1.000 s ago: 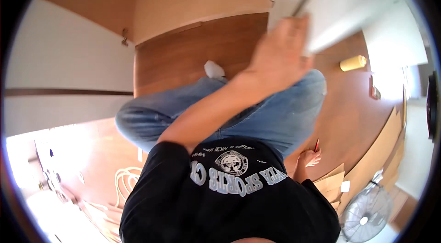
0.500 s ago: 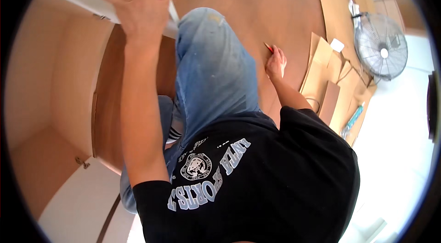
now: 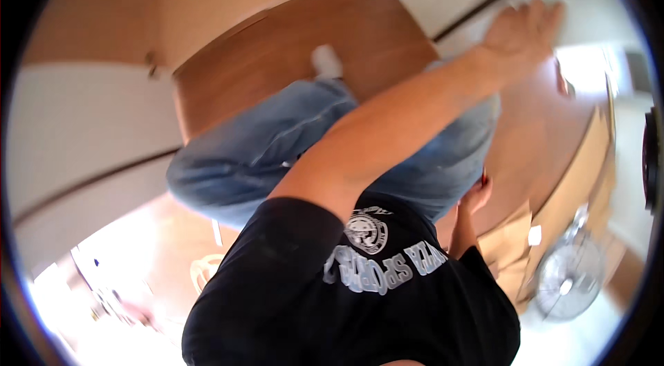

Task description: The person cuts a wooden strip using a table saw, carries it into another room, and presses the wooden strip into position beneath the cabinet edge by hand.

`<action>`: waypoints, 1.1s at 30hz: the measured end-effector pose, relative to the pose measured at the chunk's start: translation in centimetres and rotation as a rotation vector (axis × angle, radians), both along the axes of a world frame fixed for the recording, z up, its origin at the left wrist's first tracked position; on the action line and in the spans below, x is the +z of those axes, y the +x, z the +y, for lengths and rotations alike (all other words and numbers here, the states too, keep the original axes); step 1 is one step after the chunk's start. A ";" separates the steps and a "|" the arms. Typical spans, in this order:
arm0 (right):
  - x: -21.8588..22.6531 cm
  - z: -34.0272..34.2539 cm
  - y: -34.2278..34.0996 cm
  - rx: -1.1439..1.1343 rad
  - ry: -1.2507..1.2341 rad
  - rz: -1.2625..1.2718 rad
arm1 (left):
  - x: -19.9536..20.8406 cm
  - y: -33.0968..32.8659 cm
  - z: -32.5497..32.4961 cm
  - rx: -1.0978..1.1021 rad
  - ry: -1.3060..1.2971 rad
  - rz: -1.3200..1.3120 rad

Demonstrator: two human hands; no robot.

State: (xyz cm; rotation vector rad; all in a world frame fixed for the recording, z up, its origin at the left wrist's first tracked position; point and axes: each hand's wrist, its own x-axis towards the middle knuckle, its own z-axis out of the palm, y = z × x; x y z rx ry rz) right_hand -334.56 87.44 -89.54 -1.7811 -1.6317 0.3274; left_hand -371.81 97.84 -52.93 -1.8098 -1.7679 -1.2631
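Observation:
My left arm stretches across to the upper right. There my left hand (image 3: pixel 524 33) is closed over the edge of a white cabinet door (image 3: pixel 477 31) with a dark strip; its fingers are slightly blurred. Low beside my knee, my right hand (image 3: pixel 476 194) is closed around a pencil, of which only a small reddish-dark bit shows now. My bent legs in blue jeans (image 3: pixel 256 145) lie between the two hands.
Behind my legs is an open cabinet with a brown board (image 3: pixel 277 41) at its base. Another white door (image 3: pixel 90 117) stands at left. Cardboard sheets (image 3: pixel 508 245) and a standing fan (image 3: pixel 568 283) are at lower right. Brown flooring (image 3: pixel 529 138) extends at right.
My view has swung to the left, so the cabinet, fan and cardboard have shifted in it. My left hand stays at the door; my right hand is now nearer my knee.

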 end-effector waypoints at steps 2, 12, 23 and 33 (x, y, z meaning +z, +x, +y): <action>1.6 -2.7 -1.5 0.054 -0.113 -0.021 | -0.2 -2.9 -4.5 0.068 -0.127 0.038; 22.0 -1.2 -16.5 0.764 0.249 0.142 | -11.0 -31.5 -36.3 0.380 -0.782 -0.499; 19.2 -1.8 -63.2 1.104 -0.679 0.614 | -21.2 -46.2 -44.2 0.841 0.091 -1.646; 10.0 -2.5 -75.2 1.024 0.004 0.186 | -19.5 -48.7 -43.0 1.030 -0.723 -0.808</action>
